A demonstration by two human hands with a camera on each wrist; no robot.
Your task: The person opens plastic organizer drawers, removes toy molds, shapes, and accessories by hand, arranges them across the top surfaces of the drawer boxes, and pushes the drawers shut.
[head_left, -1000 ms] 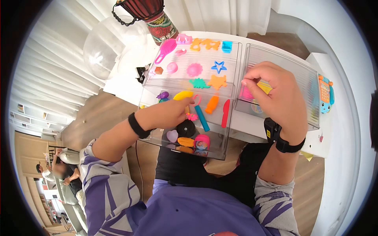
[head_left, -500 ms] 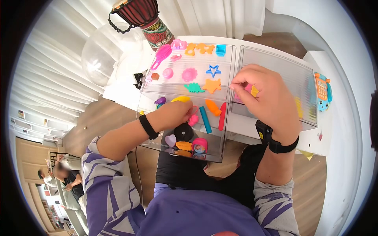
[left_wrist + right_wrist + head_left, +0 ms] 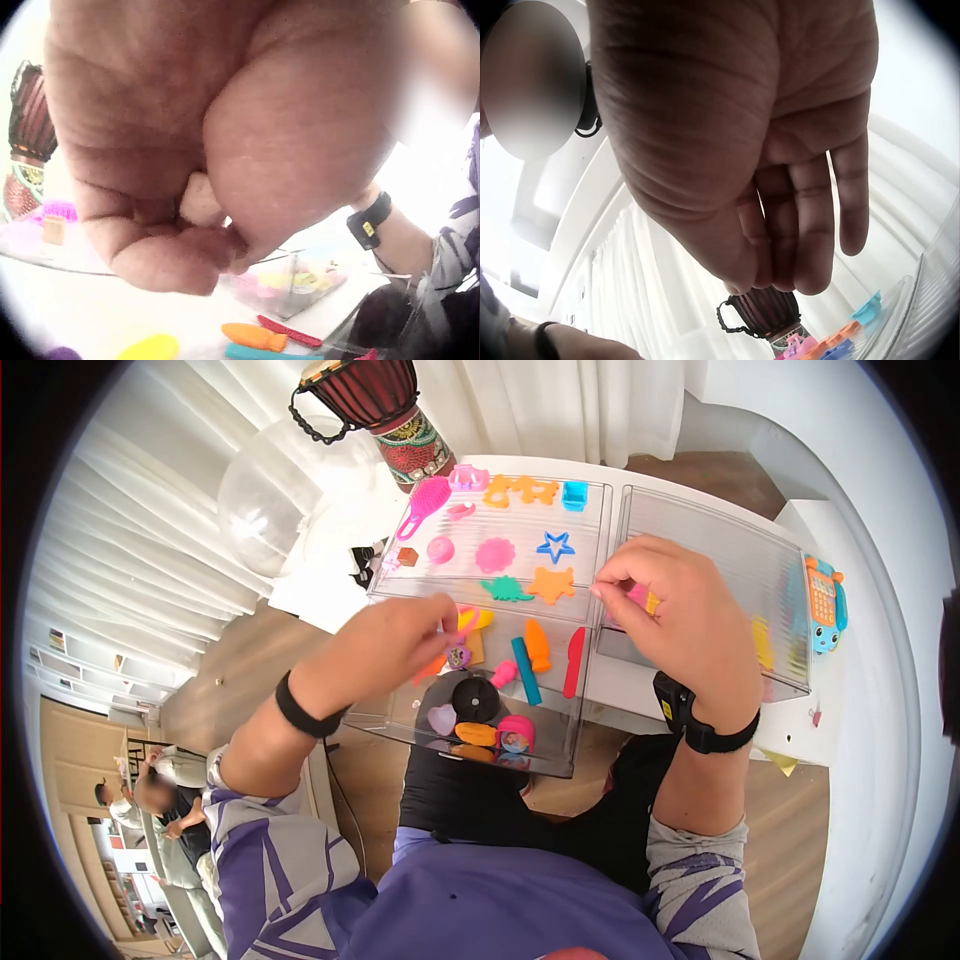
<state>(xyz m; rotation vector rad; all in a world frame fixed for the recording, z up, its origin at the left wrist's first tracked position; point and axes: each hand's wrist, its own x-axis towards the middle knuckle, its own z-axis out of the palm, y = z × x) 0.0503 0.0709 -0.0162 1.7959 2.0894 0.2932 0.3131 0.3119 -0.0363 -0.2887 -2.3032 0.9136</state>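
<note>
My left hand (image 3: 385, 645) hovers over the left part of the front clear drawer, its fingers curled at a pink loop (image 3: 467, 621). A round purple piece (image 3: 458, 656) shows just under the loop. In the left wrist view the thumb meets the bent fingers, and a pale blocky bit (image 3: 201, 199) shows between them; I cannot tell what it is. A yellow toy (image 3: 483, 619) is partly behind the fingertips. My right hand (image 3: 675, 605) hangs with loosely bent fingers over the right clear bin (image 3: 715, 525), nothing visible in it.
The front drawer holds a teal stick (image 3: 525, 672), orange piece (image 3: 538, 646), red knife (image 3: 574, 663) and black disc (image 3: 475, 700). Behind lie a pink brush (image 3: 424, 507), blue star (image 3: 555, 547) and green dinosaur (image 3: 507, 589). A drum (image 3: 385, 420) and toy phone (image 3: 824, 598) flank the bins.
My left hand has drawn back to the left, the pink loop shifting left along with it. The pink piece below lies by the teal stick. My right hand has hardly moved.
</note>
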